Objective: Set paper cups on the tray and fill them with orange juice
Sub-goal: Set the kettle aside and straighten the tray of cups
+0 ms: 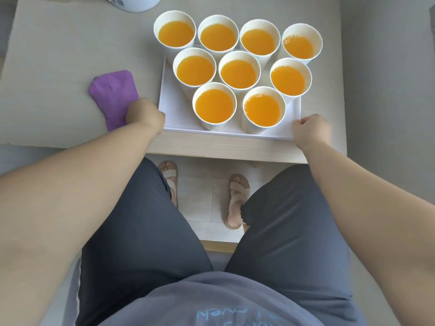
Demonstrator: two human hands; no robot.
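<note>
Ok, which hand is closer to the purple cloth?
Left. The left hand grips the near left corner of the tray, right beside the purple cloth; the right hand grips the near right corner, across the tray.

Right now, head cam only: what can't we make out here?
Head view:
Top edge cuts off the white container, so it is unidentifiable.
Far rim of the tray: hidden behind the cups; whether the back row stands on it is unclear.
Fingertips of the left hand and right hand: hidden at the tray corners they grip.
Near end of the purple cloth: covered by the left hand.
Blurred, unreadable: the shirt print.
</note>
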